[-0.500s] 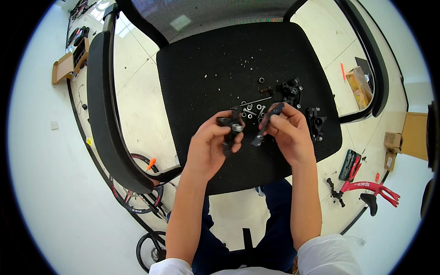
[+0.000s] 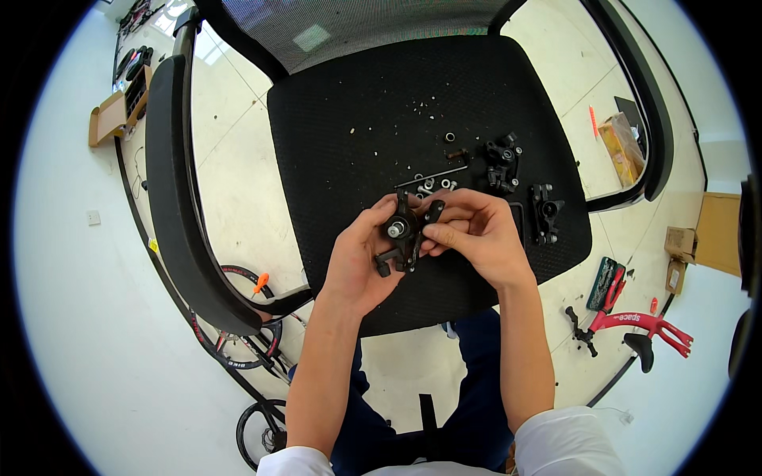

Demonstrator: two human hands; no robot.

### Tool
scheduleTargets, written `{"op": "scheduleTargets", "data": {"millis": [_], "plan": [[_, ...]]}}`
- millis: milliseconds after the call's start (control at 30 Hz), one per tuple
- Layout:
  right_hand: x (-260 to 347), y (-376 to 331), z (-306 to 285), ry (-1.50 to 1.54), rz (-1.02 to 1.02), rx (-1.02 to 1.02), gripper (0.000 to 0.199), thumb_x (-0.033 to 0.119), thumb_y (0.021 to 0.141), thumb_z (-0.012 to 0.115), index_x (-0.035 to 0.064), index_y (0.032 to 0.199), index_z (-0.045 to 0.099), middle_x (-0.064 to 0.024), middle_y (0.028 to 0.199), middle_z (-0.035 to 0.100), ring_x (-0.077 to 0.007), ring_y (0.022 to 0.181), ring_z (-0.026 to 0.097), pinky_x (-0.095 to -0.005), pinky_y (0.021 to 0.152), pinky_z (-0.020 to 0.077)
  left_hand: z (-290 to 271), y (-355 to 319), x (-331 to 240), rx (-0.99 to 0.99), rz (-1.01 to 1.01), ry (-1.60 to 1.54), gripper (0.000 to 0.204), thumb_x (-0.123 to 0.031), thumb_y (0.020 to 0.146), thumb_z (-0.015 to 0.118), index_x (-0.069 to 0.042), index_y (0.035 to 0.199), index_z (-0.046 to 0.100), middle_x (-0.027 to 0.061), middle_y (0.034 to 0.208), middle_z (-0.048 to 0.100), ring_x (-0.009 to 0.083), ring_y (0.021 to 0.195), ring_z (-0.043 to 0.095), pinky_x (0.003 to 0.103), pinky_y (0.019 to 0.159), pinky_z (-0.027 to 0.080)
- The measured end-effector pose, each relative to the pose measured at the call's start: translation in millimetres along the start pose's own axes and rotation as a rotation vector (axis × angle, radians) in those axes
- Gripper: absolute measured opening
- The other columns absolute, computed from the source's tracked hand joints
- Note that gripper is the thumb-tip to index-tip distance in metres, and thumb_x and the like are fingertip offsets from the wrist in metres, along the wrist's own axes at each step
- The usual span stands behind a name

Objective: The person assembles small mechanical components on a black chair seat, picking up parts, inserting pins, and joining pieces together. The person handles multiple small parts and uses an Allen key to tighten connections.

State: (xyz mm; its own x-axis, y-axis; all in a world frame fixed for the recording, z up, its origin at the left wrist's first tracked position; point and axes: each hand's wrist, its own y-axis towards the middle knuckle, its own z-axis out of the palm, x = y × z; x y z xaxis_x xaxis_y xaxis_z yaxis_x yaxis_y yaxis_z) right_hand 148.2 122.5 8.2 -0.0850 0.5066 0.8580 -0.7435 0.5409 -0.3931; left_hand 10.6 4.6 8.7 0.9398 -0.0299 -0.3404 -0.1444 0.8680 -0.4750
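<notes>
My left hand (image 2: 357, 266) is closed around a black bicycle disc brake caliper (image 2: 402, 228), whose round silver shaft faces up. My right hand (image 2: 494, 242) pinches a slim black adapter bracket (image 2: 432, 213) between thumb and fingers, beside the caliper's right side. Whether the two parts touch cannot be told. Just beyond the fingers lie an L-shaped hex key (image 2: 432, 175) and several small silver bolts and washers (image 2: 429, 185), partly hidden by my right hand. Two similar black calipers, one farther (image 2: 502, 163) and one nearer (image 2: 547, 213), rest to the right.
Everything lies on a black chair seat (image 2: 333, 182) with a left armrest (image 2: 171, 198). A small ring (image 2: 450, 137) sits farther back. On the floor are a red bike frame (image 2: 635, 322), a wheel (image 2: 278, 337), an orange-handled screwdriver (image 2: 261, 282) and cardboard boxes (image 2: 681, 246).
My hands have come together. The bracket in my right hand moved left to the caliper, and the caliper turned in my left hand. A second hex key beside the nearer caliper is now uncovered.
</notes>
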Motion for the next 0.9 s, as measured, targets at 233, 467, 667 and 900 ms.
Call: {"op": "scheduleTargets", "data": {"millis": [233,467,667,900], "plan": [[6,-2,5,-0.087,-0.021,-0.008,0.03,-0.007,0.086,0.069,-0.008,0.115,0.061,-0.0118,0.09,0.065,-0.0193,0.078,0.073,-0.0259,0.07,0.0625,-4,2,0,0.049,-0.073,-0.009,0.036,-0.027,0.102,0.041,0.002,0.118,0.055,0.0162,0.102,0.064,0.0234,0.091,0.068,0.049,0.087,0.06],[10,-2,1,-0.086,-0.037,0.001,0.027,-0.006,0.086,0.068,-0.0068,0.111,0.061,-0.014,0.095,0.068,-0.0187,0.079,0.073,-0.0254,0.07,0.0609,-9,1,-1,0.065,-0.131,0.014,0.037,-0.027,0.102,0.039,0.002,0.115,0.056,0.0171,0.101,0.063,0.0257,0.095,0.068,0.067,0.088,0.054],[10,0,-13,-0.022,-0.182,-0.197,0.015,-0.006,0.085,0.07,-0.0057,0.095,0.059,-0.018,0.098,0.069,-0.0181,0.083,0.071,-0.0264,0.072,0.06,-2,1,-6,0.011,-0.024,-0.06,0.036,-0.026,0.1,0.038,0.003,0.111,0.057,0.0291,0.128,0.056,0.0396,0.124,0.056,0.07,0.097,0.046],[-21,-3,31,-0.584,-0.676,-0.376,0.015,-0.005,0.076,0.076,-0.0013,0.079,0.061,-0.0159,0.099,0.071,-0.0217,0.088,0.071,-0.0309,0.078,0.0558,7,6,3,-0.027,0.132,-0.149,0.037,-0.026,0.099,0.034,-0.001,0.123,0.049,0.0246,0.14,0.051,0.035,0.135,0.047,0.051,0.111,0.04]]}}
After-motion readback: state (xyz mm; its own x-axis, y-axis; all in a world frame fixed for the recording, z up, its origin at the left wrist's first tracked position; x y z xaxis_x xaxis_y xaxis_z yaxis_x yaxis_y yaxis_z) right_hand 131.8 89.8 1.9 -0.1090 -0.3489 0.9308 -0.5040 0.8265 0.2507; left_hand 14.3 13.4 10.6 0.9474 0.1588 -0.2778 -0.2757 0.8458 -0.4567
